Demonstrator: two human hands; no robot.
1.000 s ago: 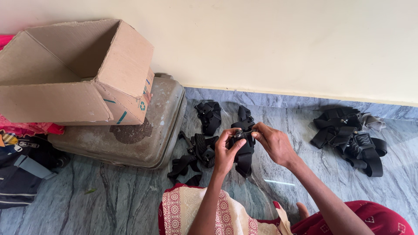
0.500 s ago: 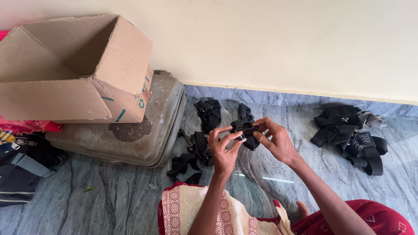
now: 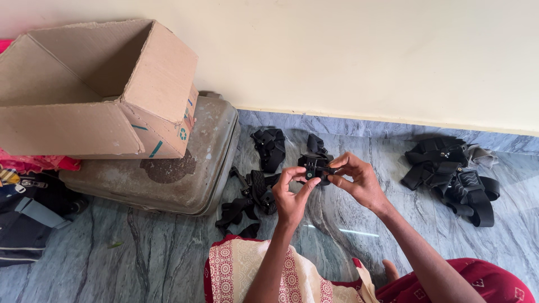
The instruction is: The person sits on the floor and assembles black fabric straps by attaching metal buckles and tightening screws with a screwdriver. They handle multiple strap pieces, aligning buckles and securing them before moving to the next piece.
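Both forearms rise from the bottom edge toward the frame's centre. The left hand curls palm-inward, thumb and forefinger pinched at its top. The right hand meets it from the right (fingertips almost touching), thumb and forefinger likewise pinched.

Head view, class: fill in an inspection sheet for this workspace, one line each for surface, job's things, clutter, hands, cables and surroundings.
Surface: grey marbled floor, person seated on it.
Job's things: small black mount piece, held up above the floor between both hands.
Clutter: loose black straps beside the hands; second strap pile to the right.
Hands: left hand and right hand both pinch the mount piece.
Cables: nothing seen.
Surroundings: open cardboard box on a worn grey suitcase; dark bag at left; cream wall.
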